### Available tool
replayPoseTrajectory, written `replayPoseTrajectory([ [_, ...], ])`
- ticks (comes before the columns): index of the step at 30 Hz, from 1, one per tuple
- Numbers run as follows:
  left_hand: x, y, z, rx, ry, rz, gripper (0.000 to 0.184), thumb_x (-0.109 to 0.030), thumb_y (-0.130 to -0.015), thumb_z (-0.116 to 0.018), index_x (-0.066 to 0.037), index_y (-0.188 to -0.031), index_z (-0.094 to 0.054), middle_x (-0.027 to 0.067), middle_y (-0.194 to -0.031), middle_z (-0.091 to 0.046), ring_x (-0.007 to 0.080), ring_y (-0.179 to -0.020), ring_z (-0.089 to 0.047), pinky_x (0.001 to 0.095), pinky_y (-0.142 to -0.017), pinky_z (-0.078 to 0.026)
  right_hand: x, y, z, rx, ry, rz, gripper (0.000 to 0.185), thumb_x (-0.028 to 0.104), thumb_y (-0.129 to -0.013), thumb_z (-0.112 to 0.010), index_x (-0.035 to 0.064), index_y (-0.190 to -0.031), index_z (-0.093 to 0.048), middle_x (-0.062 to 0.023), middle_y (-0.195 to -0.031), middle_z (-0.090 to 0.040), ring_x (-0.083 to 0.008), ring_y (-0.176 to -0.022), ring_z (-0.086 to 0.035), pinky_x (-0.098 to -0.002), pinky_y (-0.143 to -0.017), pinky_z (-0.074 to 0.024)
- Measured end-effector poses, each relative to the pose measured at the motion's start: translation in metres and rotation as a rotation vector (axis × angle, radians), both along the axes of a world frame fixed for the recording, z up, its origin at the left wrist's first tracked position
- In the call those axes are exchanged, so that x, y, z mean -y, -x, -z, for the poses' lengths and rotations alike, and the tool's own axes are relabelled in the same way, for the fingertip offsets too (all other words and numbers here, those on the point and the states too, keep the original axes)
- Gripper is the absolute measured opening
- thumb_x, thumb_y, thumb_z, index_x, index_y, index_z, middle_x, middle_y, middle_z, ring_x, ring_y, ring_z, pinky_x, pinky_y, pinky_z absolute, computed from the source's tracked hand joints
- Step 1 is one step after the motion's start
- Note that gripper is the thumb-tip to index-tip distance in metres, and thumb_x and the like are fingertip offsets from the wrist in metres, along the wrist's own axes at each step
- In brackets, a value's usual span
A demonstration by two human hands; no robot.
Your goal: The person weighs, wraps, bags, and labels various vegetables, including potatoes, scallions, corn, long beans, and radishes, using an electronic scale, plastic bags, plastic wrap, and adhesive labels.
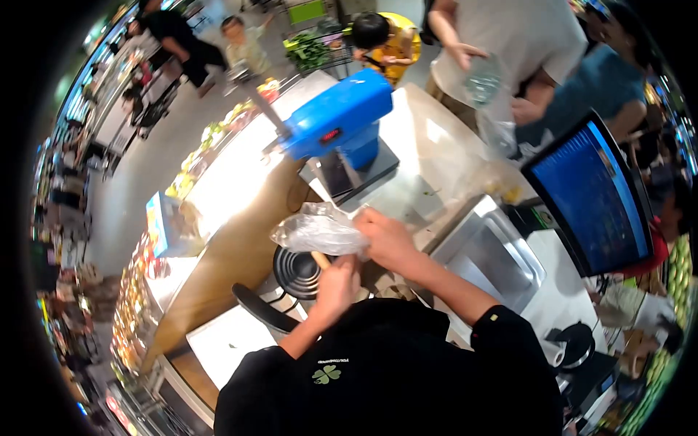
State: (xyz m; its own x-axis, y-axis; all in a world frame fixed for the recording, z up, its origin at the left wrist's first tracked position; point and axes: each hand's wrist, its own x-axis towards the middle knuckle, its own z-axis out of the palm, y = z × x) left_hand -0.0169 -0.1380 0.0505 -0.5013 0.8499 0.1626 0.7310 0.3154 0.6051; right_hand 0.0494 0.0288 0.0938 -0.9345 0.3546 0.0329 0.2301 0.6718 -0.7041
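In front of my chest, a clear, crumpled plastic bag point(316, 229) is held up at the near edge of the counter. My right hand point(385, 236) is closed on the bag's right end. Just below and to the left, my left hand point(337, 287) has its fingers curled against the bag's lower side, with a slim tan shape by them that may be a finger. The bag's contents cannot be made out. Beyond it stands a blue machine point(338, 116) with a small red display and a long metal arm.
A steel tray point(491, 254) lies to the right, near a monitor point(592, 192). Below the bag is a black ringed round object point(298, 272). A blue-white box point(166, 221) stands at left. Across the counter a person point(509, 51) holds a clear bag; shoppers and a cart are behind.
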Motion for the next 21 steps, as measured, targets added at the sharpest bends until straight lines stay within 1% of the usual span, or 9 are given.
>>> replayPoseTrajectory([
  [2, 0.023, -0.018, 0.023, 0.424, 0.028, -0.080, 0.018, -0.012, -0.093, -0.064, 0.002, -0.104, -0.067, 0.0200, -0.088, -0.070, 0.0371, -0.081, -0.070, 0.0425, -0.073, -0.055, 0.038, 0.054, 0.030, -0.131, -0.027, -0.074, 0.015, 0.007, -0.076, -0.066, 0.0040, -0.090, -0.069, -0.0118, -0.097, -0.061, -0.0339, -0.092, -0.063, -0.0457, -0.076, -0.0504],
  [4, 0.045, -0.006, 0.022, 0.606, 0.107, 0.389, 0.033, -0.023, -0.094, -0.064, 0.003, -0.115, -0.065, 0.0224, -0.105, -0.068, 0.0401, -0.093, -0.067, 0.0446, -0.081, -0.053, 0.072, 0.092, 0.039, -0.288, 0.057, -0.310, 0.014, 0.004, -0.076, -0.064, 0.0025, -0.089, -0.069, -0.0128, -0.096, -0.063, -0.0348, -0.091, -0.064, -0.0454, -0.079, -0.0509],
  [6, 0.072, 0.027, 0.007, 0.775, 0.341, 0.649, 0.035, -0.035, -0.097, -0.063, -0.006, -0.115, -0.070, 0.0167, -0.099, -0.073, 0.0359, -0.090, -0.069, 0.0427, -0.081, -0.054, 0.086, 0.113, 0.043, -0.236, 0.196, -0.444, 0.020, 0.002, -0.075, -0.064, 0.0013, -0.093, -0.071, -0.0152, -0.097, -0.067, -0.0378, -0.094, -0.065, -0.0442, -0.083, -0.0518],
  [10, 0.121, 0.082, -0.065, 0.408, 0.264, -0.319, 0.034, -0.035, -0.091, -0.068, -0.010, -0.113, -0.070, 0.0137, -0.102, -0.072, 0.0353, -0.094, -0.067, 0.0426, -0.082, -0.052, 0.071, 0.145, 0.025, -0.002, 0.343, -0.599, 0.026, 0.005, -0.077, -0.065, 0.0059, -0.102, -0.072, -0.0216, -0.097, -0.070, -0.0399, -0.088, -0.066, -0.0431, -0.081, -0.0540],
  [13, 0.113, 0.142, -0.043, -0.006, 0.012, -0.385, 0.039, -0.034, -0.085, -0.073, -0.011, -0.115, -0.068, 0.0138, -0.118, -0.068, 0.0366, -0.111, -0.062, 0.0474, -0.096, -0.047, 0.085, 0.160, 0.021, 0.067, 0.560, -0.640, 0.021, 0.006, -0.080, -0.066, 0.0028, -0.101, -0.071, -0.0192, -0.093, -0.071, -0.0359, -0.082, -0.067, -0.0396, -0.080, -0.0539],
  [16, 0.092, 0.182, 0.034, 0.043, -0.263, 0.104, 0.048, -0.032, -0.077, -0.079, -0.010, -0.119, -0.066, 0.0150, -0.128, -0.062, 0.0385, -0.121, -0.056, 0.0515, -0.105, -0.041, 0.088, 0.175, 0.015, -0.069, 0.609, -0.754, 0.018, 0.007, -0.085, -0.066, -0.0038, -0.099, -0.068, -0.0132, -0.087, -0.071, -0.0164, -0.077, -0.063, -0.0351, -0.073, -0.0526],
  [18, 0.081, 0.176, 0.065, -0.005, -0.013, 0.085, 0.049, -0.025, -0.074, -0.081, -0.010, -0.119, -0.067, 0.0164, -0.122, -0.064, 0.0390, -0.116, -0.058, 0.0507, -0.105, -0.040, 0.076, 0.177, 0.000, 0.043, 0.695, -0.544, 0.014, 0.006, -0.086, -0.064, -0.0037, -0.096, -0.068, -0.0078, -0.086, -0.070, -0.0135, -0.075, -0.061, -0.0318, -0.070, -0.0515],
  [19, 0.070, 0.178, 0.081, 0.086, -0.320, 0.014, 0.042, -0.021, -0.073, -0.080, -0.010, -0.112, -0.070, 0.0157, -0.118, -0.065, 0.0383, -0.112, -0.059, 0.0498, -0.102, -0.041, 0.069, 0.177, 0.010, 0.048, 0.760, -0.427, 0.010, 0.005, -0.090, -0.061, -0.0010, -0.096, -0.067, -0.0035, -0.082, -0.066, -0.0111, -0.073, -0.059, -0.0293, -0.066, -0.0497],
  [21, 0.050, 0.187, 0.041, 0.129, -0.176, -0.068, 0.040, -0.025, -0.073, -0.081, -0.011, -0.110, -0.071, 0.0157, -0.118, -0.067, 0.0346, -0.117, -0.059, 0.0507, -0.111, -0.032, 0.051, 0.174, 0.026, 0.101, 1.093, -0.132, 0.013, 0.012, -0.096, -0.060, 0.0045, -0.101, -0.069, -0.0051, -0.084, -0.069, -0.0128, -0.072, -0.062, -0.0299, -0.067, -0.0515],
])
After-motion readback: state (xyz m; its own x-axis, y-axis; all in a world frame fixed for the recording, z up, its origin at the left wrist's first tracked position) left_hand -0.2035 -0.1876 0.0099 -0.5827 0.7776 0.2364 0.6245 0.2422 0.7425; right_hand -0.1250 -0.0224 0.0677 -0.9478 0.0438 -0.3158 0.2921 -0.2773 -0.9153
